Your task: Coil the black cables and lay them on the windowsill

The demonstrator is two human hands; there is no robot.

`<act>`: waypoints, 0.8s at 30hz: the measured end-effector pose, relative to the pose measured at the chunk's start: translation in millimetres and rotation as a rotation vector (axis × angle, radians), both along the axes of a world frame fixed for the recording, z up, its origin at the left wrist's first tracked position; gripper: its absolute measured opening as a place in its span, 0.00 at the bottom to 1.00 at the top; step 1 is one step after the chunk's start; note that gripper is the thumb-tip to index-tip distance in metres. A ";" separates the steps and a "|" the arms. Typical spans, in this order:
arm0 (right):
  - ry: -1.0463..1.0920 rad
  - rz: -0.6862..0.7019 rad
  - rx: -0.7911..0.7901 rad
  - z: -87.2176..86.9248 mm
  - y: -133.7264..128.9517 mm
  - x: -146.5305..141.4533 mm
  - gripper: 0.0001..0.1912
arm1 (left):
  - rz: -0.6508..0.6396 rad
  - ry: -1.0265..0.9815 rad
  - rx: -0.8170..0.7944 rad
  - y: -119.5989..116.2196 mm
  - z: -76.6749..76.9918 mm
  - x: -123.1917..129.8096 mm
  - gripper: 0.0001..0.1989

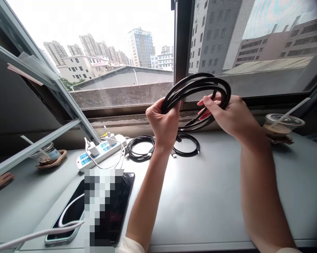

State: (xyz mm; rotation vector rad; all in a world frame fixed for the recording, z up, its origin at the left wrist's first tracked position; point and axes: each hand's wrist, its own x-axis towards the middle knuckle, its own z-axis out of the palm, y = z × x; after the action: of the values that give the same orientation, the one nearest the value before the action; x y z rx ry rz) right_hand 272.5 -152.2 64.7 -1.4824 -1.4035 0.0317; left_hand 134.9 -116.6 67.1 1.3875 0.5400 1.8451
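Note:
A looped black cable [195, 84] is held up in front of the window, above the desk. My left hand [163, 121] is closed round the left side of the loops. On the other side, my right hand [224, 112] grips the loops between thumb and fingers, its fingertips pointing inward through the coil. Part of the cable hangs below between both hands. Behind my left wrist, a coiled black cable [130, 154] lies on the desk, and another black coil [191, 153] with light plug ends rests just right of it.
A white power strip [105, 149] with plugged-in chargers lies at the back left. Two phones [112, 207], partly blurred out, lie at front left with a white cable [42, 232]. Iced drinks stand at right [282, 126] and left [46, 156]. Another person's hand [1, 182] rests far left.

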 end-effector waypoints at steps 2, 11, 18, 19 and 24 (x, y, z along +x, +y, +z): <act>0.018 0.014 0.010 1.3 -3.1 -0.7 0.15 | 0.034 0.005 0.026 -0.9 -0.6 0.6 0.19; 0.080 0.115 -0.017 3.7 -5.7 -2.9 0.13 | 0.042 0.042 0.148 5.9 -0.9 -4.3 0.21; 0.058 0.145 0.079 1.9 -3.1 -4.0 0.20 | -0.047 0.018 0.162 5.2 2.1 -9.6 0.20; 0.069 0.153 0.104 1.7 -2.5 -4.1 0.21 | -0.062 0.018 0.162 3.3 3.0 -10.3 0.20; 0.107 0.157 0.140 3.5 -4.3 -3.3 0.19 | -0.166 0.076 0.132 -5.6 8.4 -16.4 0.19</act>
State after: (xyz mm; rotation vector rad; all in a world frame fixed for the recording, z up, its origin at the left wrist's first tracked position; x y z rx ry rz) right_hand 269.2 -156.5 68.2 -1.2360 -1.4034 0.1071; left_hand 118.5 -122.2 75.5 1.5464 0.3344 1.7262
